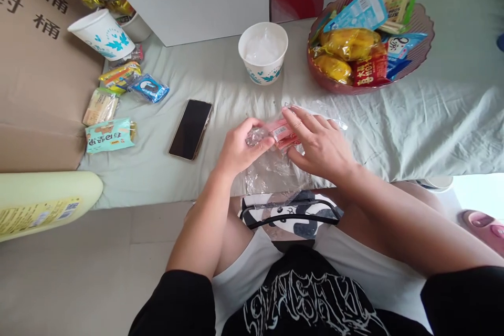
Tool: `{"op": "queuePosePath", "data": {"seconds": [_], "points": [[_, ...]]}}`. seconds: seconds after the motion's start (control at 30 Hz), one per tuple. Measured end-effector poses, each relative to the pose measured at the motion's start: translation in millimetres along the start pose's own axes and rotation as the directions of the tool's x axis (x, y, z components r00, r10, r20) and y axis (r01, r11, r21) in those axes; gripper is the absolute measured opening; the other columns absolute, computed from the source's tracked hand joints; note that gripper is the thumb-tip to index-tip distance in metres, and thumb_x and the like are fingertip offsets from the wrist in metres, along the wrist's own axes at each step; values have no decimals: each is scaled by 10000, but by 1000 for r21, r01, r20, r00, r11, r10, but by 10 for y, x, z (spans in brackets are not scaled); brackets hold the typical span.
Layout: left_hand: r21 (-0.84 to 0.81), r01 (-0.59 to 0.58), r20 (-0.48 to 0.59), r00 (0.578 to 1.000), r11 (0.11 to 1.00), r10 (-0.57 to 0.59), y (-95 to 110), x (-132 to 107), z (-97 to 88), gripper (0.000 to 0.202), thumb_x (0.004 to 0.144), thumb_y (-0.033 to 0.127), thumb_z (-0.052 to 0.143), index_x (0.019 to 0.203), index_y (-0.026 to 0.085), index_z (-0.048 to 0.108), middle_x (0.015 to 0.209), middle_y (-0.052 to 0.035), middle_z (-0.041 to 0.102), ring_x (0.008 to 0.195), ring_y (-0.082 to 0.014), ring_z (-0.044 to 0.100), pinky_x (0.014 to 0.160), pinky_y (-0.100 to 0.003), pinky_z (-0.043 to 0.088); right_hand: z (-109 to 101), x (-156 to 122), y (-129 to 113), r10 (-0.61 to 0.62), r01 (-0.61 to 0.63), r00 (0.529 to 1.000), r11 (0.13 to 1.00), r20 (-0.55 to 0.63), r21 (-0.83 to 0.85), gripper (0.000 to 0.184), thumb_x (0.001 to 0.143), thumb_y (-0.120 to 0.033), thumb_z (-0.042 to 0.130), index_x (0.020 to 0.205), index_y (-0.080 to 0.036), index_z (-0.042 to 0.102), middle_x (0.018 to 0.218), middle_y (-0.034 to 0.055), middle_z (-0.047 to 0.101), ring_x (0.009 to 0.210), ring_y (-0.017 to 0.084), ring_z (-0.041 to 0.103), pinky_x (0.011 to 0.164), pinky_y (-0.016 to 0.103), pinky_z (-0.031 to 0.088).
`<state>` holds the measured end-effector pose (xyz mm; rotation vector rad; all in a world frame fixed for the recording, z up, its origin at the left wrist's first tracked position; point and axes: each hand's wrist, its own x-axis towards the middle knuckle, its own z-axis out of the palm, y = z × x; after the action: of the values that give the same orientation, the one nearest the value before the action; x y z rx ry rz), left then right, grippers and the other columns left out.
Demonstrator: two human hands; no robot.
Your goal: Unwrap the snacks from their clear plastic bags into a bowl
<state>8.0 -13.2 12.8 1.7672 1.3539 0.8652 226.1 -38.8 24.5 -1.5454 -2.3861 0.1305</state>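
Between my two hands, low over the cloth, is a small red and pink snack packet [284, 135] with a white label. My left hand [246, 146] pinches its left end together with crumpled see-through plastic, thumb and fingers curled round it. My right hand [321, 142] lies over the packet's right side, its fingers bent across the top and its thumb below. Loose see-through wrapping [271, 173] spreads beneath both hands and hangs towards the table edge. Part of the packet is hidden by my right fingers.
Beyond my hands stands a paper cup [263, 65] with white plastic inside. A scalloped bowl [334, 81] of packaged snacks is at the back right. A phone [191, 129] lies to the left, near several snack packets [111, 136] and another paper cup [104, 37]. Boxes stand behind.
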Motion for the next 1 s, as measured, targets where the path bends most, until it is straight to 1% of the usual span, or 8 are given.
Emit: {"op": "queuePosePath", "data": {"seconds": [0.13, 0.23, 0.33, 0.43, 0.57, 0.8, 0.9, 1.0], "points": [[-65, 112, -25, 993, 992, -114, -28, 27, 27, 263, 853, 453, 757, 902, 214, 658, 828, -22, 730, 773, -182, 704, 650, -274, 513, -14, -7, 45, -37, 36, 999, 999, 23, 38, 586, 962, -325, 534, 1534, -200, 508, 1548, 164, 596, 1230, 361, 634, 920, 477, 493], [-303, 300, -6, 948, 904, -317, -25, 84, 61, 310, 873, 519, 701, 863, 228, 594, 803, -30, 723, 635, -175, 712, 404, -233, 314, -8, -17, 70, -79, 75, 995, 995, 59, 59, 519, 958, -300, 545, 1462, -174, 559, 1534, 155, 610, 1325, 348, 593, 971, 477, 485], [-439, 414, 75, 901, 798, -426, 26, 145, 72, 388, 818, 579, 736, 877, 240, 559, 886, -48, 759, 590, -181, 730, 342, -214, 138, -4, -10, 103, -71, 65, 995, 994, 69, 87, 509, 944, -291, 567, 1442, -187, 573, 1552, 150, 595, 1349, 346, 586, 976, 481, 502], [-462, 421, 23, 885, 780, -464, 57, 203, 69, 384, 770, 536, 780, 857, 237, 556, 840, -25, 752, 509, -150, 683, 332, -201, 157, -17, 7, 154, -48, 35, 996, 985, 77, 169, 503, 953, -295, 566, 1447, -198, 583, 1557, 143, 592, 1357, 337, 595, 986, 489, 525], [-432, 375, -178, 856, 820, -485, -4, 265, 53, 308, 769, 432, 770, 821, 225, 549, 702, 24, 704, 379, -76, 512, 343, -197, 263, -42, 34, 239, -11, -11, 997, 956, 72, 293, 520, 990, -345, 548, 1484, -183, 567, 1538, 157, 599, 1318, 329, 624, 1019, 492, 537], [-327, 342, -298, 847, 881, -440, -47, 287, 4, 176, 822, 331, 675, 793, 211, 550, 601, 36, 644, 372, -50, 392, 369, -184, 285, -144, 112, 354, 48, 11, 994, 859, -101, 512, 422, 1064, -387, 360, 1267, -193, 675, 1125, 142, 738, 1055, 287, 670, 968, 455, 546], [-349, 356, -323, 823, 867, -468, -13, 295, 0, 143, 831, 306, 645, 798, 208, 545, 586, 35, 639, 363, -50, 373, 364, -185, 256, -231, 146, 480, 150, 41, 959, 764, -239, 644, 422, 1075, -410, 301, 1183, -246, 674, 1132, 116, 743, 1035, 271, 685, 931, 444, 560], [-371, 334, -342, 818, 867, -462, -8, 306, 11, 146, 818, 303, 655, 800, 207, 546, 572, 44, 627, 359, -49, 369, 368, -188, 258, -300, 168, 818, 346, -37, 832, 815, -435, 578, 541, 1086, -436, 167, 1280, -259, 640, 1167, 130, 718, 1092, 297, 686, 926, 476, 550]]}}
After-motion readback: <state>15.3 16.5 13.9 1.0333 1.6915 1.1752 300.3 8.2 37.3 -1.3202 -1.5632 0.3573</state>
